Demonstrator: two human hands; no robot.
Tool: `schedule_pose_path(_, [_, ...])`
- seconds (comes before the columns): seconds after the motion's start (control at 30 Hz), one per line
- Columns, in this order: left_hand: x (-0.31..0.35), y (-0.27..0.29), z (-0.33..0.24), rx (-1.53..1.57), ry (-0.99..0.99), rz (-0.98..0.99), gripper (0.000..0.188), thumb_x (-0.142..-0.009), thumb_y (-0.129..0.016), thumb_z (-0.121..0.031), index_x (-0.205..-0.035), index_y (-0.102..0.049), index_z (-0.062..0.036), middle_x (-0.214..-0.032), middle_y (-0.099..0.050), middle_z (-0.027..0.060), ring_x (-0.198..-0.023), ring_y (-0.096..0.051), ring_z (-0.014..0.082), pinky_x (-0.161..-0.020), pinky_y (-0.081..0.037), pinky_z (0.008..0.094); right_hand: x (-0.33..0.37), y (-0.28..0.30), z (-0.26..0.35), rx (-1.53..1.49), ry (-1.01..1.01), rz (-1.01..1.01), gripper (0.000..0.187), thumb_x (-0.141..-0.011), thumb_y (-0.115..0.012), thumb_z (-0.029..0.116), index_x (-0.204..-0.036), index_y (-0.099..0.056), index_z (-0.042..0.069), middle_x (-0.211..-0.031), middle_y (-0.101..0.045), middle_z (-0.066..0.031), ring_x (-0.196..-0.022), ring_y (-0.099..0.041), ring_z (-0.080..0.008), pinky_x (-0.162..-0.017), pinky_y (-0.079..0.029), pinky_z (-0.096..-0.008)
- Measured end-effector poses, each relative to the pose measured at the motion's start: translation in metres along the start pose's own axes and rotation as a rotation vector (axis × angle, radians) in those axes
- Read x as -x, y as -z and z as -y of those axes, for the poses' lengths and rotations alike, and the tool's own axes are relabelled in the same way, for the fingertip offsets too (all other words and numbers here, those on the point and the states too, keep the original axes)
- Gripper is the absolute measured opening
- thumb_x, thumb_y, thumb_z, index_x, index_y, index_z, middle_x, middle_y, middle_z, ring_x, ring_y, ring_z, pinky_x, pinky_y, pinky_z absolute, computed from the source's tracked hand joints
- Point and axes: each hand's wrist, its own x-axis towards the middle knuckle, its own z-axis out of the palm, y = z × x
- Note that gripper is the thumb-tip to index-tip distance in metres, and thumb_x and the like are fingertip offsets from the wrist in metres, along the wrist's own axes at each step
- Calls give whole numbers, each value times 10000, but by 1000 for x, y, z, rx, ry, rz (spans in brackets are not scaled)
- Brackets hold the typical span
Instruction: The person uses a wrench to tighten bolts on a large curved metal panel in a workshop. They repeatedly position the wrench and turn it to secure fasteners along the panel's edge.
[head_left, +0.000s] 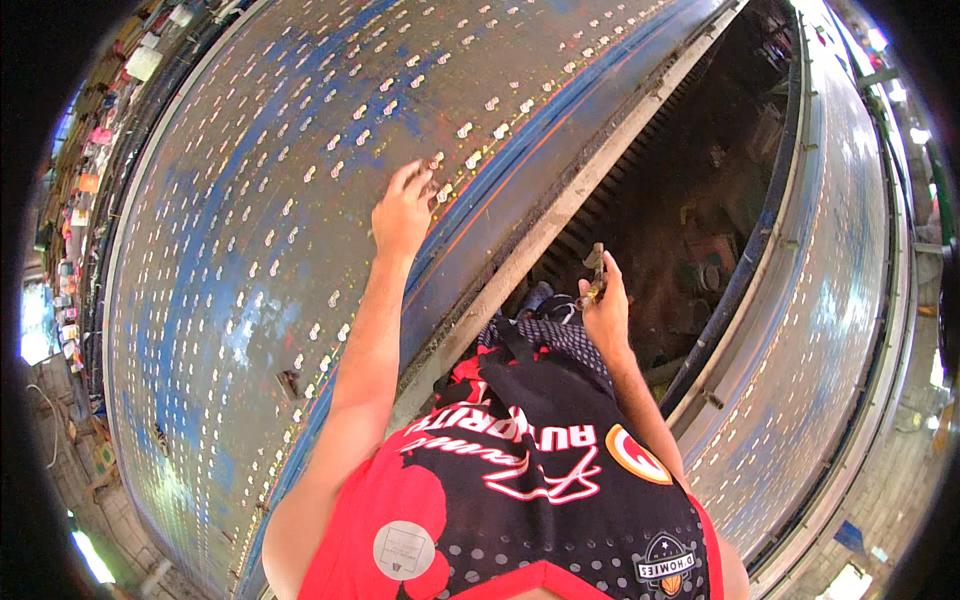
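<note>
My left hand (pixel 402 215) reaches over the long tabletop on the left, its fingers bent together at a row of small white pieces (pixel 473 160). A small pale bit shows at its fingertips; whether it is gripped or lies on the table behind them is unclear. Closer to my body, my right hand (pixel 606 315) is raised over the dark gap between two tables. Its thumb and fingers close round a small narrow object (pixel 597 278), with a pale upper end and a yellowish-brown lower part. Its kind cannot be made out.
The grey, blue-stained left tabletop (pixel 225 345) carries many rows of white pieces and yellow specks. A raised ledge (pixel 560 205) borders it. Another long table (pixel 800 370) with similar rows stands to the right. A small dark object (pixel 290 384) lies on the left table.
</note>
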Motion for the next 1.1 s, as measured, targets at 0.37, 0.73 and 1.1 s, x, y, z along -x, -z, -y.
schedule_pose_path(0.37, [15, 14, -40, -1, 102, -82, 217, -968, -773, -166, -1166, -773, -78, -1219, -765, 71, -1033, -761, 296, -883, -610, 390, -83, -1, -62, -201, -222, 5, 351, -1003, -770, 228, -1281, -758, 14, -923, -779, -141, -789, -708, -206, -767, -560, -368])
schedule_pose_path(0.73, [-113, -110, -222, 270, 60, 102, 122, -976, -780, -129, -1034, -786, -22, -1023, -786, 122, -865, -745, 244, -778, -573, 344, -294, 93, -128, -1249, -685, -6, 298, -1073, -713, 207, -1315, -719, 33, -782, -538, 73, -589, -418, -20, -515, -317, -219])
schedule_pose_path(1.1, [-240, -258, -355, 139, 42, 398, 450, -989, -769, -251, -1407, -715, -96, -1267, -763, 190, -1101, -756, 352, -967, -582, 425, -420, 126, -183, -1510, -890, 352, 53, -1094, -643, 186, -1109, -638, 135, -750, -468, 74, -580, -356, -36, -502, -275, -227])
